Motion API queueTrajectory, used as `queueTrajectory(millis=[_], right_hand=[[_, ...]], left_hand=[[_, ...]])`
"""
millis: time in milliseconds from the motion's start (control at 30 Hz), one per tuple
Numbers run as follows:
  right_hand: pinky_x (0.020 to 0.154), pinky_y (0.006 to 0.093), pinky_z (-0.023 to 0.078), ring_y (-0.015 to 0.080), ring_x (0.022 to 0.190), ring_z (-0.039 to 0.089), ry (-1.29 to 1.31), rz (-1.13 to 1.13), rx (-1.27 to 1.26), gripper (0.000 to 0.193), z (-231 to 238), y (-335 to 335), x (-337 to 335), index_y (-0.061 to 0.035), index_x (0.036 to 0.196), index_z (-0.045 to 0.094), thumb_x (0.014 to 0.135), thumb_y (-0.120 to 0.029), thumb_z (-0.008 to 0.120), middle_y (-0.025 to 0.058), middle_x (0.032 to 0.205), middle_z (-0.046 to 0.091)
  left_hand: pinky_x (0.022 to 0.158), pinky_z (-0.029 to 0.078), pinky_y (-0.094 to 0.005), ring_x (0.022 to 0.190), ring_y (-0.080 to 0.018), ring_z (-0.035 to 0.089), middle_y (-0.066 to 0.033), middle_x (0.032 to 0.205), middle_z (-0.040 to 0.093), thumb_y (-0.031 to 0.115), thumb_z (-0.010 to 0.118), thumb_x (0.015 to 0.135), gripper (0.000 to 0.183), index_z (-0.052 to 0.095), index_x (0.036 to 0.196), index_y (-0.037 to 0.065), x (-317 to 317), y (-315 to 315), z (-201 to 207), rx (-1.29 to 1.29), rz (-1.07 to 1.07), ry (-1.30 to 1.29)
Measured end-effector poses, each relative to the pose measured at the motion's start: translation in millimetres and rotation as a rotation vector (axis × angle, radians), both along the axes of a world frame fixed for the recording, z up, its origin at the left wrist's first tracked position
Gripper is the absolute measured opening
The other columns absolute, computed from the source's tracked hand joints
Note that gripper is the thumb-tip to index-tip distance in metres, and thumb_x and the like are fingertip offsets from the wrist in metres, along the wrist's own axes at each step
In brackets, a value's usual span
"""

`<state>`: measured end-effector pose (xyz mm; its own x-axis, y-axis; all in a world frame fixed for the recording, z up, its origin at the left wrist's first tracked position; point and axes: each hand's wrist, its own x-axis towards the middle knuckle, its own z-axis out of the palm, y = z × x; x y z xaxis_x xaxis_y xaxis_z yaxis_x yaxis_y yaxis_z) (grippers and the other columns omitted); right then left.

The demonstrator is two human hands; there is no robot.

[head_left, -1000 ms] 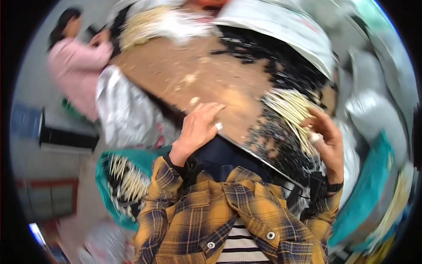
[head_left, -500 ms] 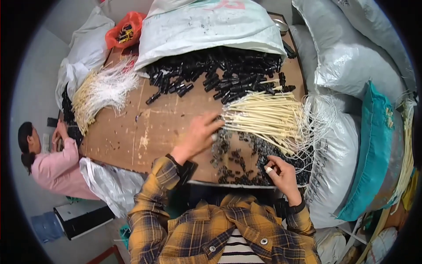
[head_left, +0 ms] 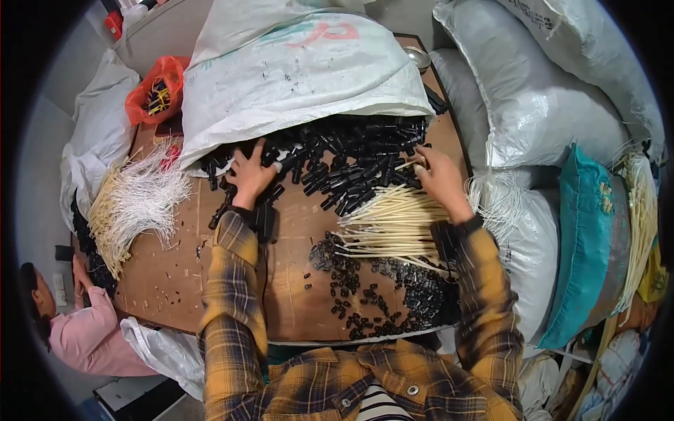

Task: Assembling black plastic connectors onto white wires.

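My left hand has its fingers spread over black plastic tubular parts heaped at the mouth of a white woven sack. On the right side of that heap, my right hand has thumb and fingers pinched at the end of a thin cream-sleeved wire. Below it lies a bundle of cream-sleeved wires, partly hidden by my right wrist. Small dark plastic pieces are scattered between the bundle and the near table edge.
Another wire bundle lies on the left of the brown table. Behind it stands a red bag of small parts. Large white sacks and a teal sack line the right. A person in pink works at the left.
Both hands have moved away from me to the black heap: the left from beside the wire bundle, the right from the small dark pieces. The view has shifted too.
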<state>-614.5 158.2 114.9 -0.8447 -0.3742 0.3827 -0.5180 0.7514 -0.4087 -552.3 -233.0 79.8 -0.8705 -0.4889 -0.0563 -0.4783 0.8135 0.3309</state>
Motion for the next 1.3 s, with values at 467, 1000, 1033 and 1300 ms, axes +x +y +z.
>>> queueTrajectory(millis=[467, 1000, 1033, 1300], right_hand=[[0.085, 0.0335, 0.051, 0.0231, 0.093, 0.067, -0.610, -0.105, -0.181, 0.036, 43.7, 62.5, 148.4, -0.0006, 0.117, 0.062, 0.081, -0.006, 0.065, 0.0118, 0.103, 0.069], [0.069, 0.0393, 0.041, 0.0312, 0.076, 0.055, -0.066, 0.131, 0.182, 0.020, 1.5, 61.6, 178.1, -0.0060, 0.086, 0.060, 0.066, -0.001, 0.064, 0.0098, 0.079, 0.056], [0.065, 0.0391, 0.042, 0.0317, 0.074, 0.056, -0.058, 0.161, 0.146, 0.018, 5.4, 58.1, 177.6, -0.0060, 0.088, 0.059, 0.070, -0.001, 0.062, 0.0118, 0.079, 0.057], [0.056, 0.0345, 0.046, 0.0267, 0.058, 0.059, -0.352, 0.305, -0.045, 0.018, 22.7, 31.3, 196.3, -0.0063, 0.104, 0.066, 0.089, -0.012, 0.060, 0.0142, 0.068, 0.060]], left_hand=[[0.107, 0.027, -0.0547, 0.131, -0.0374, 0.038, -0.0143, 0.148, 0.034, 0.025, 0.079, 0.061, 0.071, 0.057, 0.129, 0.025, 98.0, 105.6, 41.2, -0.200, -0.654, 0.309], [0.091, 0.045, -0.0443, 0.107, -0.0342, 0.057, -0.0137, 0.114, 0.062, 0.001, 0.060, 0.074, 0.034, 0.068, 0.106, 0.009, 240.9, 83.0, 38.4, -0.261, -0.283, 0.496], [0.090, 0.045, -0.0438, 0.105, -0.0340, 0.057, -0.0131, 0.110, 0.063, 0.000, 0.060, 0.073, 0.035, 0.068, 0.106, 0.008, 262.1, 64.5, 25.4, -0.254, -0.188, 0.355], [0.084, 0.051, -0.0322, 0.095, -0.0229, 0.064, -0.0108, 0.103, 0.064, -0.009, 0.061, 0.072, 0.043, 0.065, 0.111, 0.006, 240.8, 116.3, 15.6, 0.552, -0.117, 0.409]])
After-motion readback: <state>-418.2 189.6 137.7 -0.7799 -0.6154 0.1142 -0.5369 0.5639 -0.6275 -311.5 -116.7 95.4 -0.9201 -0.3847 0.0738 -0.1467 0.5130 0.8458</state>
